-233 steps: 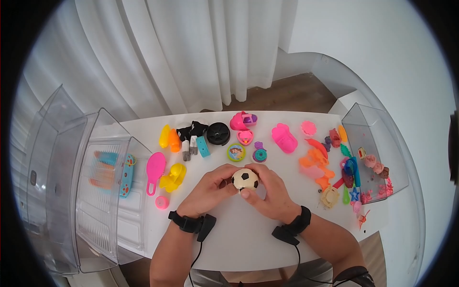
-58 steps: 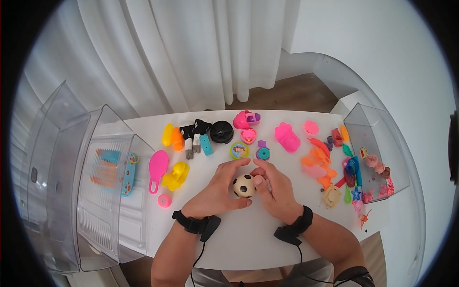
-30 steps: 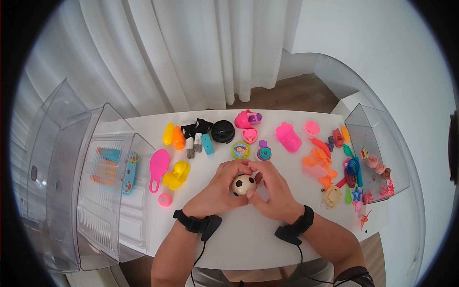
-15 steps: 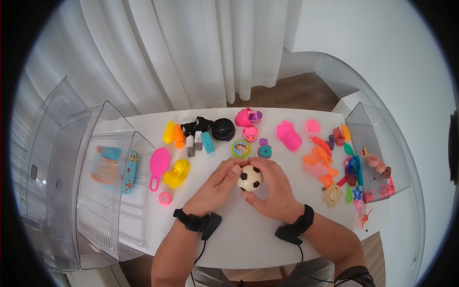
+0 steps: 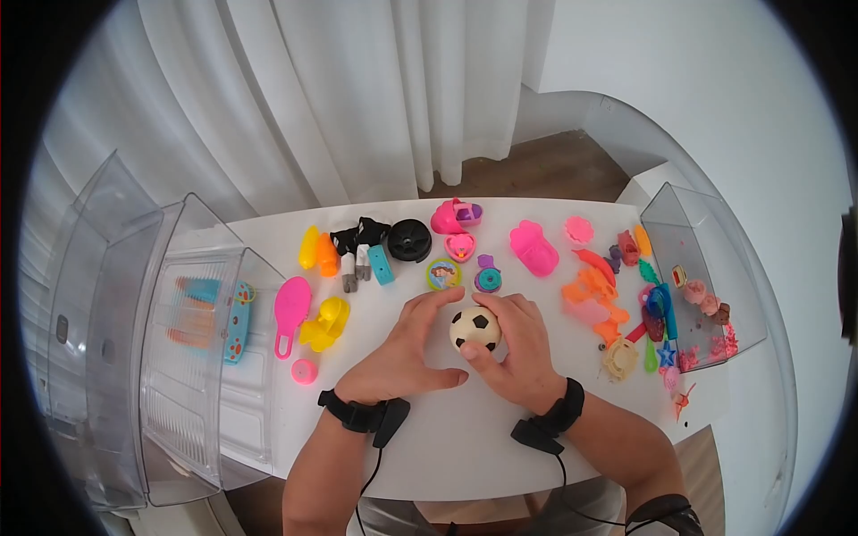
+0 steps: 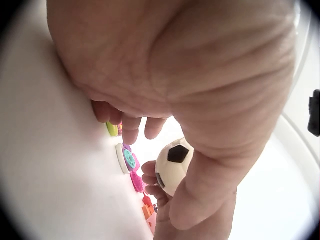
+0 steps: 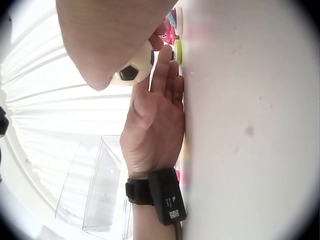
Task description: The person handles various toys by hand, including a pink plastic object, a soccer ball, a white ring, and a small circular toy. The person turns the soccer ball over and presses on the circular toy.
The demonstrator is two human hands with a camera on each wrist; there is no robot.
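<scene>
A small cream soccer ball [image 5: 475, 329] with black patches is in my right hand [image 5: 525, 362], gripped between the thumb and the curled fingers. My left hand [image 5: 393, 359] stands just to the left of it, thumb and fingers spread wide with a gap to the ball. In the right wrist view the left palm [image 7: 157, 130] faces the ball [image 7: 135, 72], its fingers straight. From the left wrist the ball [image 6: 172, 162] shows past the left thumb, with the right fingertips behind it. Just beyond the hands lie a round green-rimmed toy [image 5: 443, 274] and a teal-and-purple toy [image 5: 487, 279].
At left lie a pink paddle-shaped toy [image 5: 291, 308], a yellow toy [image 5: 325, 324] and a black round piece [image 5: 409, 240]. Orange molds [image 5: 594, 299] and several small toys lie at right beside a clear bin [image 5: 715, 313]. Clear drawers [image 5: 192, 357] stand at far left.
The ball has passed back and forth between the hands, turning. Since half a second ago, the left thumb and fingers have spread away from it, while the right hand keeps it, slightly further right.
</scene>
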